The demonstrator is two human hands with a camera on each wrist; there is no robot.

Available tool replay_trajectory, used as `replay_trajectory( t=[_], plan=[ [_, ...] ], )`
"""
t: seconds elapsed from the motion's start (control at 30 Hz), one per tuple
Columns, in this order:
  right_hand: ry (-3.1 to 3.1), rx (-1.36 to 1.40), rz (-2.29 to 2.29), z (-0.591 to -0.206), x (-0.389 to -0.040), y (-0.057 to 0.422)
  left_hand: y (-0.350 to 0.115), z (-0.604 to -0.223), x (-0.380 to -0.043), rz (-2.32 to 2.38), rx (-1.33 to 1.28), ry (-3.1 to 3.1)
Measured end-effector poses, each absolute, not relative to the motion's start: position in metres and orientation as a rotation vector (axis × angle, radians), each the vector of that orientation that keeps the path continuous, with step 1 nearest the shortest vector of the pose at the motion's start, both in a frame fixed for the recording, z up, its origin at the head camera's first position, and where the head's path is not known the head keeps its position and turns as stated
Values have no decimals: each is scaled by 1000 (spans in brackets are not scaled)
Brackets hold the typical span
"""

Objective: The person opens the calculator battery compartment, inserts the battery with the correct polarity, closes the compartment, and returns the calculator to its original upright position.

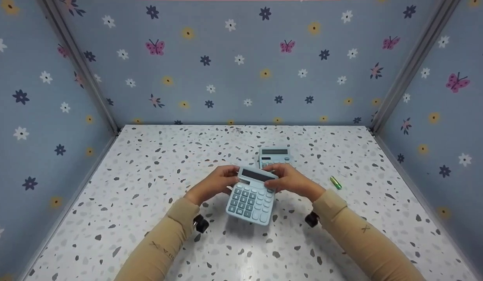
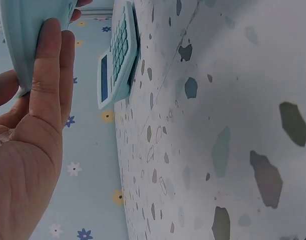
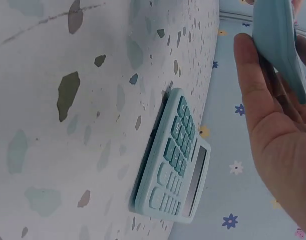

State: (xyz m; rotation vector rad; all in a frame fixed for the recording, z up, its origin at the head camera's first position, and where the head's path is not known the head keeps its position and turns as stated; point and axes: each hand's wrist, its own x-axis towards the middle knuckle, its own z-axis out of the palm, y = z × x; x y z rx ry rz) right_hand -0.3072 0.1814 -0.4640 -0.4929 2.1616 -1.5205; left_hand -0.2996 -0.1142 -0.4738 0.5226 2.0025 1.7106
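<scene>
A light blue calculator is held up off the table between both hands, its keys and screen facing the head camera and its body slightly tilted. My left hand grips its upper left edge, thumb in front and fingers behind, as the left wrist view shows. At the upper right corner my right hand pinches it, the thumb lying by the screen. Behind it, a second light blue calculator lies face up on the table; its lower part is hidden in the head view but shows in the right wrist view.
A green battery lies on the speckled white table, right of the right hand. Blue flowered panels stand at the back and both sides, joined by grey metal posts.
</scene>
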Motion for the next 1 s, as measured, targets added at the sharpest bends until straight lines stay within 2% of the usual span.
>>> replay_trajectory(
  t=[0.3, 0.7, 1.0],
  plan=[
    [2170, -500, -1556, -463, -304, 190, -108, -473, -298, 1692, 510, 2044],
    [2163, -328, -1686, -465, -306, 211, -110, -472, -289, 1717, 512, 2124],
    [2131, -181, -1725, -470, -310, 218, -110, -477, -282, 1617, 633, 2206]
  ],
)
